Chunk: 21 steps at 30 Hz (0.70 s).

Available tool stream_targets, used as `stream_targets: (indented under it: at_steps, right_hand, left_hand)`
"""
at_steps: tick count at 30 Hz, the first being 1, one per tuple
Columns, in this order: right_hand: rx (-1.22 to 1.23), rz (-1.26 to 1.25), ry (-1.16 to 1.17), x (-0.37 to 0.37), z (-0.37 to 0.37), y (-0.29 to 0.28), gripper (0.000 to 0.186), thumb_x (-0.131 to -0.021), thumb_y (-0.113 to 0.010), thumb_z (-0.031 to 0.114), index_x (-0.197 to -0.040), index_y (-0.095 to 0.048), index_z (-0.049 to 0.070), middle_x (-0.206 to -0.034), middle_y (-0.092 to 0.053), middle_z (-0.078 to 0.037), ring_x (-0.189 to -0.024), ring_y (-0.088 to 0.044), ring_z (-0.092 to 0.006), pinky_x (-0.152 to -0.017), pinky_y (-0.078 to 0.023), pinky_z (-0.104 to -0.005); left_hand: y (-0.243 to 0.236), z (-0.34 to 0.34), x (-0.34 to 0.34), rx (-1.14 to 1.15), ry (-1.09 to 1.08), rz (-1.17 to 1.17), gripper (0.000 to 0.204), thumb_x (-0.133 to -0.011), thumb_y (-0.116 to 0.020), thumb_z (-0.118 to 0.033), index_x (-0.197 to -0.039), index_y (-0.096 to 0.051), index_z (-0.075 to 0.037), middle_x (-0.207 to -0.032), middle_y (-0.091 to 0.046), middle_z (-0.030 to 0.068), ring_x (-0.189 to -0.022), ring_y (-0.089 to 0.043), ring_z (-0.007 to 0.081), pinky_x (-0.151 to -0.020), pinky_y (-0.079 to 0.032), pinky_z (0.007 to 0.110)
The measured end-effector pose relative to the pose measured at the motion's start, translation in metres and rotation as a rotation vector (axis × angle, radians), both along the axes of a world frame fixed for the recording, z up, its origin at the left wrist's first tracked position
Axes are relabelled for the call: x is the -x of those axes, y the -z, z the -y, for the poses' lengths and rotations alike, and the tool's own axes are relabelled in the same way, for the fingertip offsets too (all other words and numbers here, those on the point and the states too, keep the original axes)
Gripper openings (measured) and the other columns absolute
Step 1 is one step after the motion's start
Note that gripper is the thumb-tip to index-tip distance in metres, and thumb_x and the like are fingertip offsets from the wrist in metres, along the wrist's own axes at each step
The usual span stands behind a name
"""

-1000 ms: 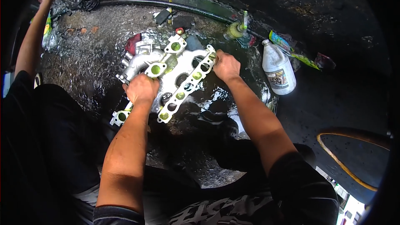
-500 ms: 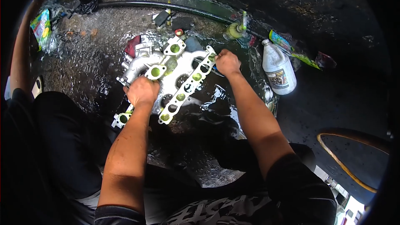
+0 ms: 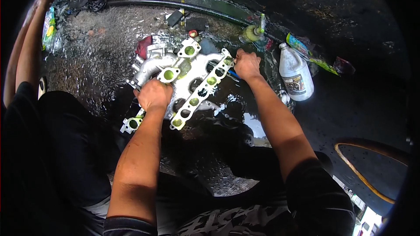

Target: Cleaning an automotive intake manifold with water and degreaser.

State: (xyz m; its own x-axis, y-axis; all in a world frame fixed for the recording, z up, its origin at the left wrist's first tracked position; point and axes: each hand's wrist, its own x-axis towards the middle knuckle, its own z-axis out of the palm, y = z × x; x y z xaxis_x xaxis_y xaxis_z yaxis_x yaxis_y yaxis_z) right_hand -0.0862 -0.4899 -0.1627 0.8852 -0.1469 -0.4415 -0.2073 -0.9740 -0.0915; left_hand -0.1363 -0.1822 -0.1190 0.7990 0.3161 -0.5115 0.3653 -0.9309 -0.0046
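A silver cast intake manifold (image 3: 180, 89) lies on the wet ground in front of me, with yellow-green showing in several of its round ports. Clasped over its left side, my left hand (image 3: 154, 95) has its fingers curled around the metal, and their tips are hidden. My right hand (image 3: 247, 65) is closed at the upper right end of the long port flange (image 3: 202, 91). Whatever lies within its curled fingers is hidden by the hand. Something thin and blue (image 3: 233, 74) shows just below that hand.
A white jug (image 3: 295, 74) stands to the right, near a yellowish bottle (image 3: 250, 33) and a colourful packet (image 3: 297, 44). Behind the manifold lie a dark red cloth (image 3: 143, 46) and dark blocks (image 3: 175, 18). Another person's arms (image 3: 31, 52) reach in at far left. A hose (image 3: 358, 172) curves at right.
My right hand has shifted slightly outward from the flange end. The left hand keeps its hold. At far left, the other person's two forearms now show side by side. The whole view has shifted a little.
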Motion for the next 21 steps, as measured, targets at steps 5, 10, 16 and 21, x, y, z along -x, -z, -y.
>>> stream_targets:
  at_steps: [5, 10, 16, 21]
  right_hand:
    - [-0.006, 0.014, -0.091, 0.003, 0.01, -0.008, 0.024, -0.096, -0.059, 0.018, -0.117, -0.066, 0.011, -0.111, -0.075, -0.013, -0.118, -0.058, -0.0346, -0.102, -0.038, -0.0501]
    - [-0.023, -0.077, -0.237, -0.003, 0.005, -0.021, 0.024, -0.098, -0.057, 0.019, -0.121, -0.062, 0.012, -0.106, -0.072, -0.022, -0.1, -0.07, -0.0428, -0.086, -0.054, -0.0538]
    - [-0.059, -0.15, -0.477, -0.023, 0.029, -0.042, 0.025, -0.097, -0.053, 0.013, -0.12, -0.063, 0.013, -0.101, -0.072, -0.023, -0.1, -0.069, -0.0432, -0.086, -0.054, -0.0526]
    - [-0.068, -0.159, -0.589, -0.03, 0.032, -0.045, 0.024, -0.096, -0.058, 0.016, -0.119, -0.064, 0.015, -0.101, -0.074, -0.018, -0.1, -0.07, -0.0423, -0.084, -0.054, -0.0526]
  left_hand:
    - [0.001, -0.002, 0.003, -0.022, 0.003, 0.061, 0.04, -0.085, -0.064, -0.042, -0.101, -0.078, -0.008, -0.109, -0.077, 0.0162, -0.105, -0.073, 0.0328, -0.115, -0.038, 0.059]
    - [0.002, -0.003, 0.001, -0.005, 0.022, 0.011, 0.039, -0.085, -0.064, -0.042, -0.1, -0.079, -0.009, -0.109, -0.077, 0.0167, -0.104, -0.074, 0.0327, -0.116, -0.038, 0.058]
    - [-0.002, 0.002, 0.0, 0.012, -0.026, 0.013, 0.04, -0.084, -0.064, -0.041, -0.103, -0.078, -0.008, -0.111, -0.076, 0.0177, -0.106, -0.073, 0.034, -0.118, -0.035, 0.059]
    - [0.0, -0.005, 0.002, 0.002, -0.017, 0.043, 0.039, -0.083, -0.064, -0.039, -0.102, -0.078, -0.008, -0.11, -0.077, 0.0167, -0.105, -0.073, 0.0335, -0.117, -0.035, 0.059]
